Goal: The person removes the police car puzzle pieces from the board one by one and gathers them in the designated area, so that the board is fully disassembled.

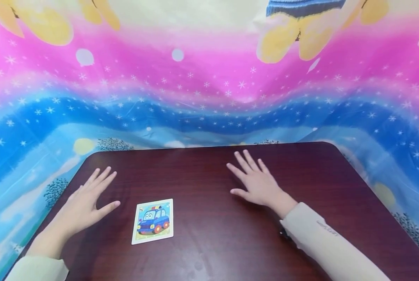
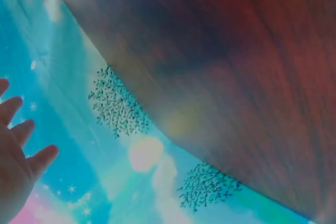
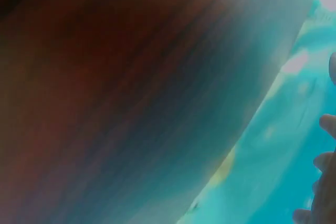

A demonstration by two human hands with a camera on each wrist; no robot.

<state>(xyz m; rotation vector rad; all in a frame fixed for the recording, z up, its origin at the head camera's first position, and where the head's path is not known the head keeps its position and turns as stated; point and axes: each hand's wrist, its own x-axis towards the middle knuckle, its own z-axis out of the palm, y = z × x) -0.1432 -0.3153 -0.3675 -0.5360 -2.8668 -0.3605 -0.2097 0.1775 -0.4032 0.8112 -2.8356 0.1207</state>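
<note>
On the dark wooden table lies a picture card (image 1: 153,221), with a cartoon blue police car inside a pale border. To its left in the head view is my left hand (image 1: 86,205), fingers straight and thumb spread toward the card, holding nothing. My right hand (image 1: 256,183) is over the right half of the table with its fingers fanned out, also holding nothing, well away from the card. The left wrist view catches only part of the left hand (image 2: 18,156) at its left edge. Fingertips of the right hand (image 3: 325,166) show at the right edge of the right wrist view.
The dark reddish-brown table (image 1: 202,175) has rounded far corners. Behind and on both sides hangs a printed cloth (image 1: 209,86) in pink, blue and white with snowflakes, close against the table's edges. Long light sleeves (image 1: 332,238) cover the forearms.
</note>
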